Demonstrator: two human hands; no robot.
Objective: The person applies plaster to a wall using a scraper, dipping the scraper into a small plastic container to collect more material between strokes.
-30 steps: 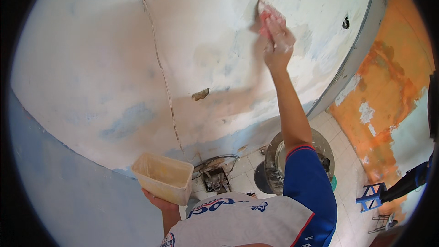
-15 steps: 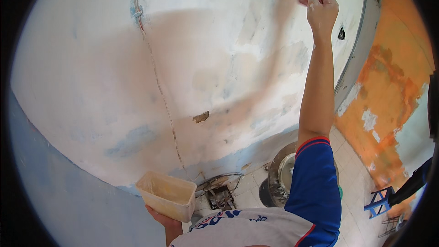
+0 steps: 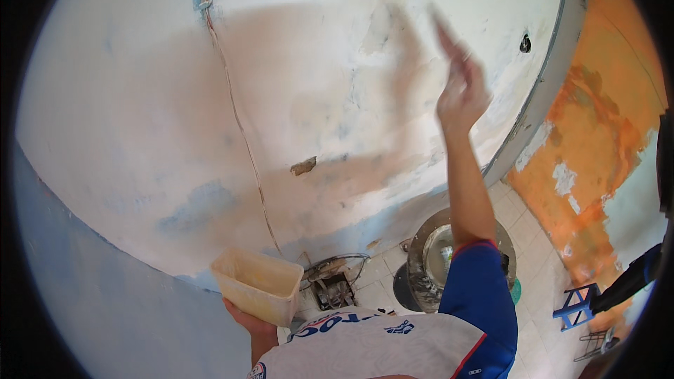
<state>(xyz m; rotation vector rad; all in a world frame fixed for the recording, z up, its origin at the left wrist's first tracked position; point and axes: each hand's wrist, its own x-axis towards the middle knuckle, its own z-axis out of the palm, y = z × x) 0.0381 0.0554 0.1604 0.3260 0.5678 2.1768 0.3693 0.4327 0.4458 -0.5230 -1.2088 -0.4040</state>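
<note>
Holding a pale rectangular tub (image 3: 263, 302), the left grip (image 3: 247, 317) is closed on its lower left side, and the tub's open top shows its yellowish inside. Up at the right, the right grip (image 3: 465, 102) is clenched around a thin, flat reddish tool (image 3: 449, 41), seen nearly edge-on and blurred. The tool is in front of the patchy white wall (image 3: 302, 63); I cannot tell whether its tip touches the surface. A shadow lies on the wall just left of it.

On that wall, 1 thin cable (image 3: 235, 116) runs down toward the tub, with 1 chipped brown hole (image 3: 304, 166) to its right and 1 dark opening (image 3: 526, 43) near the wall's right edge. Below the right forearm, a round grey container (image 3: 418, 267) stands on the tiled floor (image 3: 530, 267). Further right are an orange wall (image 3: 597, 119) and a blue stool (image 3: 578, 307).
</note>
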